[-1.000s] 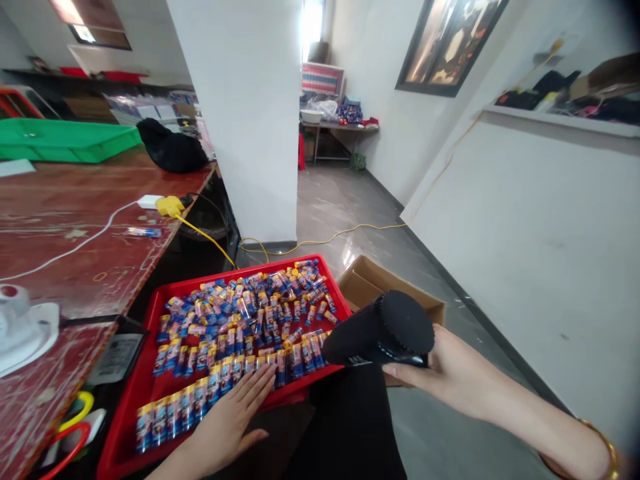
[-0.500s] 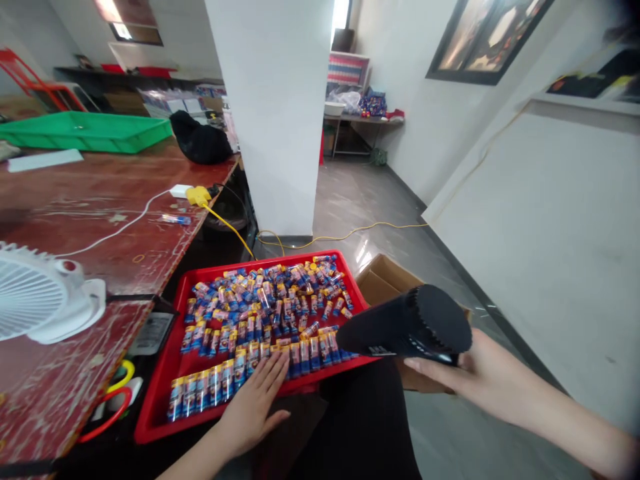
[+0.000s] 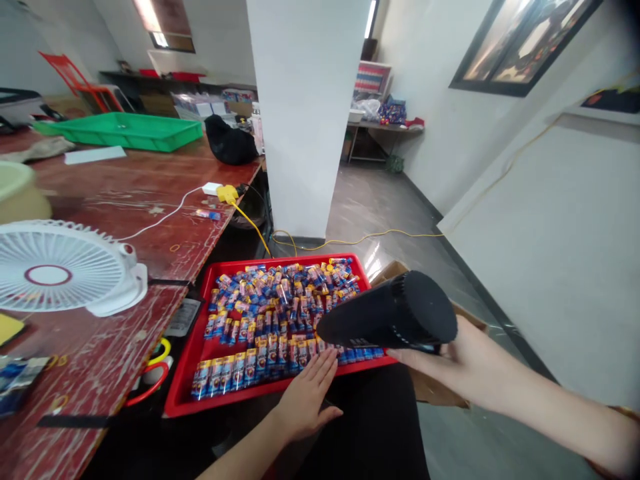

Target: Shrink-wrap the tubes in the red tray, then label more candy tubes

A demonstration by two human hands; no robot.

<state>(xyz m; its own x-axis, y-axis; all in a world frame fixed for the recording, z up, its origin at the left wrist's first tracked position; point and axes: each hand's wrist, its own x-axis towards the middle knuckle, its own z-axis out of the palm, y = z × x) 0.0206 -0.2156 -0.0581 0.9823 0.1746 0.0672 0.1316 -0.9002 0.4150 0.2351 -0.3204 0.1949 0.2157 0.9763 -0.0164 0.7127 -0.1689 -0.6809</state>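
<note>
My right hand (image 3: 453, 347) grips a black hair dryer (image 3: 385, 310), as its barrel shape suggests; its handle is hidden in the hand. The barrel slants down to the left over the red tray (image 3: 176, 400). Along the tray's near edge stands a row of small tubes (image 3: 239, 370) with yellow tops and blue lower parts. My left hand (image 3: 307, 393) lies with fingers stretched out against the right part of this row. Behind it, many similar tubes (image 3: 270, 287) lie loose in a heap. The dryer hides some tubes at the right.
A white fan (image 3: 55, 267) stands on the worn red table (image 3: 150, 260) at left. Scissors with a red handle (image 3: 150, 387) hang beside the tray. An open cardboard box (image 3: 445, 393) is at right. A yellow cable (image 3: 385, 233) crosses the floor by the pillar (image 3: 303, 120).
My left hand has slid rightward along the row of tubes. The hair dryer has come left, further over the tray's right part. The view has turned left.
</note>
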